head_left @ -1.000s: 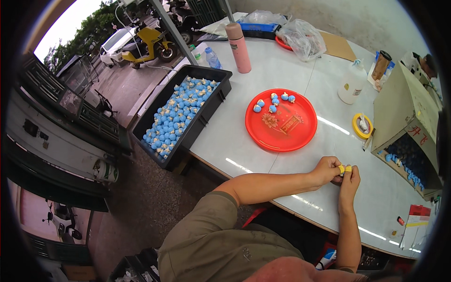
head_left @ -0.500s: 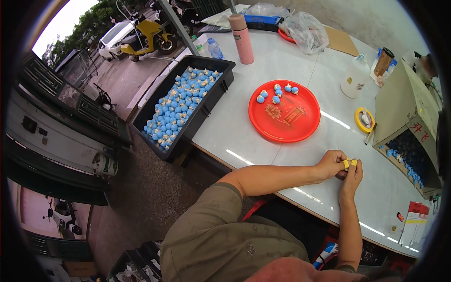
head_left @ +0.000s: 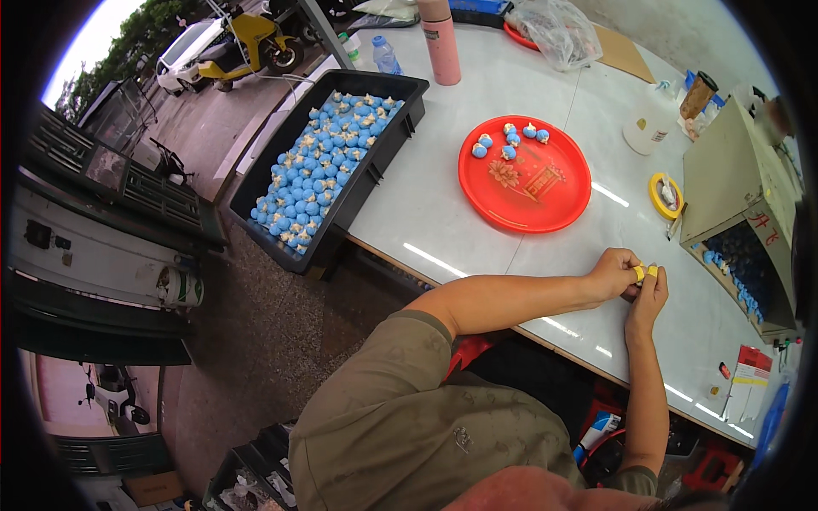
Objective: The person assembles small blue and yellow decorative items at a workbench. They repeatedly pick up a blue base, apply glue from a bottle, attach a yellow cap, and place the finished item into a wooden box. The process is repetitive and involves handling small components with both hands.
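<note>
Above the near part of the table my left hand point(head_left: 613, 273) and my right hand point(head_left: 649, 296) meet, fingers closed in a pinch. Yellow bands wrap the thumb or finger tips. Whatever lies between them is too small and covered to make out. To the left of the hands is a round red tray point(head_left: 511, 217) with several small blue balls point(head_left: 509, 152) topped by pale, star-like pieces, grouped on its far side. A box-like metal cabinet point(head_left: 728, 183), open at the front, stands to the right; more blue pieces point(head_left: 737, 285) lie along its lower edge.
A black crate point(head_left: 375, 166) full of blue balls sits at the table's left edge. Behind are a pink flask point(head_left: 440, 47), a water bottle point(head_left: 386, 56) and a plastic bag point(head_left: 558, 36). A yellow tape roll point(head_left: 665, 196) and a white bottle point(head_left: 645, 132) lie near the cabinet.
The view has shifted, so the tray and the crate sit higher in the picture. My hands stay pinched together, with hardly any change of grip.
</note>
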`<action>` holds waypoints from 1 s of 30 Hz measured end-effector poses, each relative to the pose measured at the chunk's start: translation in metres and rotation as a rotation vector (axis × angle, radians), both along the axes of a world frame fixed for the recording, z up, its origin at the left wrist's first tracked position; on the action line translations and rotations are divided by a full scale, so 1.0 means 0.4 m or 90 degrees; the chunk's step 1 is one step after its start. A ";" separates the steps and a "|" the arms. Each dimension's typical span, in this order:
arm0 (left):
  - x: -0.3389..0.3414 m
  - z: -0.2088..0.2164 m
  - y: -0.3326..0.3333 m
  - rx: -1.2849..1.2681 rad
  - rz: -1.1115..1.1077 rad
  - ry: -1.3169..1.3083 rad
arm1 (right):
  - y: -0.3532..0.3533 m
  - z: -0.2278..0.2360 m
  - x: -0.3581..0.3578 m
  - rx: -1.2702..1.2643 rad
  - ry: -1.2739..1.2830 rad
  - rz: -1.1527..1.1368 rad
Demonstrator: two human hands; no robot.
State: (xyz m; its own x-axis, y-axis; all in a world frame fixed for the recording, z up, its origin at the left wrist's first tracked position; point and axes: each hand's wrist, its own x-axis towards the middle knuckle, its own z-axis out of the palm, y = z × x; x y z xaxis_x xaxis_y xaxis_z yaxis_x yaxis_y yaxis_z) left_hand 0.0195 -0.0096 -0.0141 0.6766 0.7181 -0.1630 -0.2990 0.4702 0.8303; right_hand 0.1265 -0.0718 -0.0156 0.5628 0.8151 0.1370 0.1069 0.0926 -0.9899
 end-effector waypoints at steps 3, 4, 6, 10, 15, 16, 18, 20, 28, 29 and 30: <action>0.004 0.000 0.006 -0.005 0.003 -0.005 | 0.005 -0.002 0.010 -0.002 -0.014 -0.007; -0.002 0.007 0.003 -0.014 0.003 -0.007 | 0.001 -0.005 0.006 -0.009 -0.019 -0.008; -0.005 0.025 0.000 -0.023 0.001 -0.013 | 0.002 0.000 0.001 -0.004 -0.014 -0.024; -0.007 0.012 0.007 -0.011 0.012 -0.016 | 0.007 0.003 -0.005 -0.012 0.002 -0.013; -0.003 0.001 0.005 -0.008 0.018 -0.020 | -0.003 -0.002 0.004 -0.029 -0.001 0.006; -0.001 -0.003 0.004 -0.010 0.020 -0.023 | -0.002 -0.002 0.003 -0.026 -0.006 0.015; 0.001 -0.007 0.005 -0.012 0.026 -0.029 | 0.002 0.004 -0.007 -0.029 -0.013 0.009; 0.001 -0.008 0.006 -0.011 0.025 -0.031 | 0.002 0.016 -0.018 -0.037 -0.004 0.011; -0.020 -0.004 0.014 0.033 0.011 0.022 | 0.008 0.030 -0.016 -0.120 0.000 0.014; -0.024 -0.019 0.025 0.038 0.031 0.017 | 0.023 0.051 -0.022 -0.142 -0.041 0.023; -0.029 0.001 0.030 0.054 0.050 0.038 | 0.043 0.039 -0.010 -0.129 -0.063 0.036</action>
